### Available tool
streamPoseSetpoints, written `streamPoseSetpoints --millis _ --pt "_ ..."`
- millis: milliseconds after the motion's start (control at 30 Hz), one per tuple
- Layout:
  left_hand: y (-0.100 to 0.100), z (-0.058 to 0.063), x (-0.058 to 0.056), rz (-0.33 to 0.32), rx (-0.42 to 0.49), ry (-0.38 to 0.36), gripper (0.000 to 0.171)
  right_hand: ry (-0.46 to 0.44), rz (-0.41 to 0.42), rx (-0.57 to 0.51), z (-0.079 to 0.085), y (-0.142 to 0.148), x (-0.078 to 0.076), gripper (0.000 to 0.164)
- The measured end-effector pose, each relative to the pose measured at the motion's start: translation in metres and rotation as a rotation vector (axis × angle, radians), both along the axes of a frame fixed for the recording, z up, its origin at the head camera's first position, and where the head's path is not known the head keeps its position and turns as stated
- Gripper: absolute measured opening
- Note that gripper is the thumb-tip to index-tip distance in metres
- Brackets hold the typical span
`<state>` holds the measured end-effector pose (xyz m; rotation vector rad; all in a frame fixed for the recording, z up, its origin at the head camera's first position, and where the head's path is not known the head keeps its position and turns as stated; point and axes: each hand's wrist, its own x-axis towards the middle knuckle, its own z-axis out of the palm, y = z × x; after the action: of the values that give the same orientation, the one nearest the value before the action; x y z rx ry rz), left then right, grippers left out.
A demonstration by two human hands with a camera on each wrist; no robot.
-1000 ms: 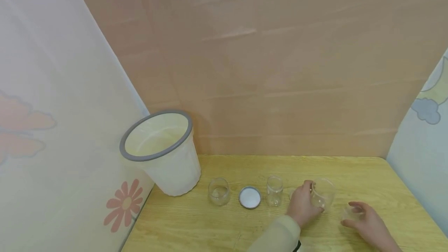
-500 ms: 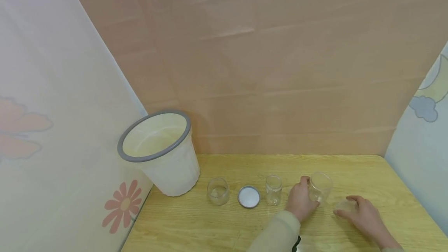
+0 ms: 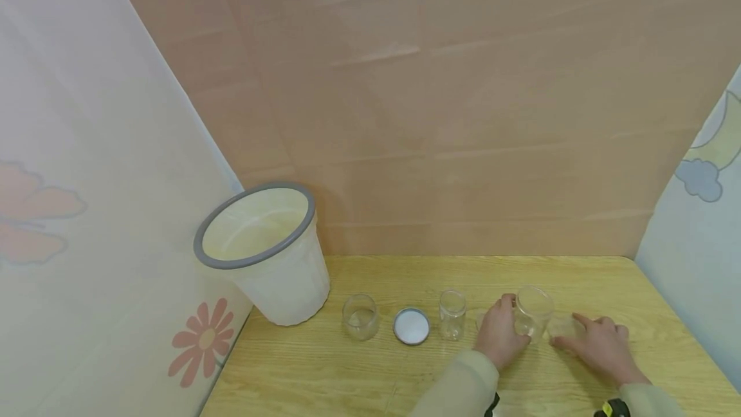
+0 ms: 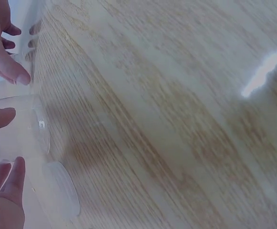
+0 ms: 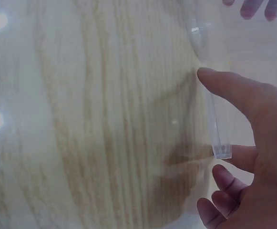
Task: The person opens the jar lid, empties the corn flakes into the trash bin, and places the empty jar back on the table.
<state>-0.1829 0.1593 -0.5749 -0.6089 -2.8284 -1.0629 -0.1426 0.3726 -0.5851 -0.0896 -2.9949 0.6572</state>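
Observation:
My left hand (image 3: 501, 334) grips a clear cup (image 3: 534, 307) standing upright on the table, thumb on one side and fingers on the other. In the left wrist view, that cup (image 4: 21, 131) stands close to a translucent round lid (image 4: 63, 191). My right hand (image 3: 602, 345) holds a low, clear plastic piece (image 3: 563, 327) just right of the cup. In the right wrist view, the clear plastic piece (image 5: 218, 126) lies between thumb and index finger, showing a straight edge; its full shape is hard to make out. The other right fingers are loosely bent.
Left of my hands, a clear jar (image 3: 453, 315), a white disc with a grey rim (image 3: 411, 326) and a rounded glass (image 3: 361, 317) stand in a row on the wooden table (image 3: 324, 378). A white bin with a grey rim (image 3: 289, 288) stands at the back left, by the wall.
My right hand has moved left with the clear plastic piece, closer to the cup. The cup in my left hand has gone from tilted to upright.

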Motion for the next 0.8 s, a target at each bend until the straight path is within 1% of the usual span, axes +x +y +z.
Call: streamPoseSetpoints --millis 133,300,400,467,533,633,700,800 --pt "0.001 0.0 0.0 0.007 -0.007 -0.005 0.071 -0.02 -0.002 0.044 0.001 -0.001 0.001 0.095" --pt "0.0 0.0 -0.001 -0.006 -0.038 0.015 0.077 -0.03 -0.007 0.028 0.002 -0.002 0.002 0.092" --pt "-0.002 0.002 -0.001 -0.04 -0.076 0.077 0.085 -0.029 -0.015 0.006 0.002 -0.003 0.003 0.092" --pt "-0.004 0.005 -0.002 -0.072 -0.111 0.139 0.089 -0.026 -0.02 -0.008 0.003 -0.003 0.004 0.094" --pt "-0.007 0.011 -0.003 -0.108 -0.138 0.193 0.092 -0.024 -0.022 -0.016 0.003 -0.002 0.004 0.095" --pt "-0.014 0.023 -0.003 -0.17 -0.153 0.226 0.093 -0.025 -0.023 -0.015 0.006 -0.001 0.004 0.095" --pt "-0.019 0.033 -0.002 -0.206 -0.141 0.209 0.094 -0.025 -0.029 -0.008 0.007 0.001 0.003 0.095" --pt "-0.027 0.048 -0.001 -0.221 -0.093 0.175 0.096 -0.027 -0.04 -0.007 0.013 0.004 0.002 0.095"
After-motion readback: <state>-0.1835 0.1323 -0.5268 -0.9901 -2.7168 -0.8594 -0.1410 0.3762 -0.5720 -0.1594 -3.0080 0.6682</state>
